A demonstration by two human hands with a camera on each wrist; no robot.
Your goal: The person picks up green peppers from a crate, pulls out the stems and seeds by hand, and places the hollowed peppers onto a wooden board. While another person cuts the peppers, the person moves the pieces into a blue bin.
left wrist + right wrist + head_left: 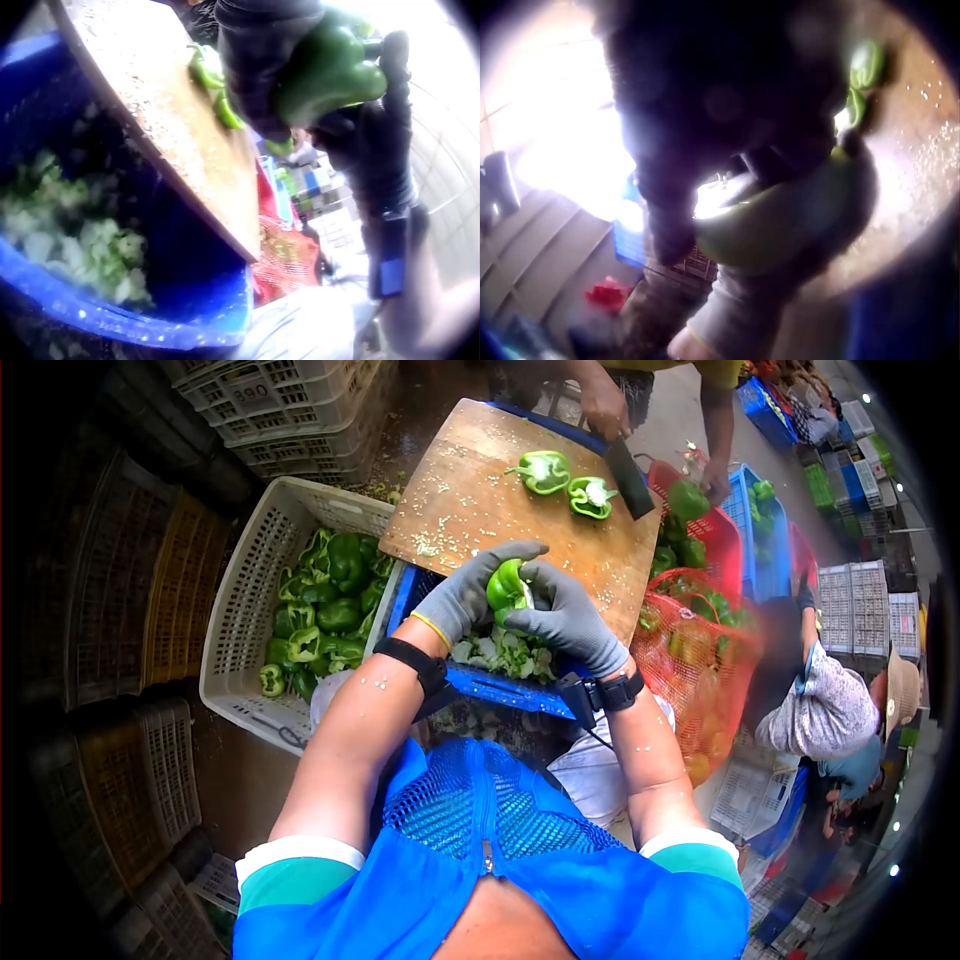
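Note:
Gloved in grey, my left hand (462, 595) and right hand (575, 620) both hold a cut green bell pepper (506, 588) near the front edge of the wooden board (450, 490). The left fingers wrap its outer side. The right thumb and fingers are at its cut side, where pale insides show; in the right wrist view the dark right hand (720, 97) covers much of that opening. Below the hands, a blue crate (510, 690) contains pale green pepper cores (508, 653). Two pepper halves (545, 472) lie farther back on the board, among scattered seeds.
Across the board, another person's hand (605, 408) grips a cleaver (628, 480). A white crate (240, 610) of green peppers stands left. On the right are a red mesh sack (690, 670), a red basket (738, 550) and a blue basket (745, 510).

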